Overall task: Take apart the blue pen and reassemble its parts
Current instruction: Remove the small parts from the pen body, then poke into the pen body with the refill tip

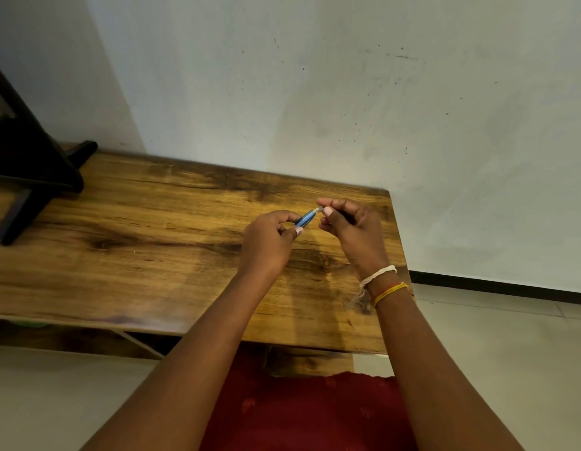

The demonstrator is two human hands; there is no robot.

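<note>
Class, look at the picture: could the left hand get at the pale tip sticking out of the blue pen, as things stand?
Probably not directly: the right hand already pinches that pale tip, covering most of it, while the left hand grips the blue pen itself.

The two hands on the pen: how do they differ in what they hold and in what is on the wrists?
The left hand grips the blue pen by its blue body; the right hand pinches the pale thin part sticking out of its end. The right wrist carries thread bands; the left wrist is bare. Both hands are held above the wooden table.
</note>
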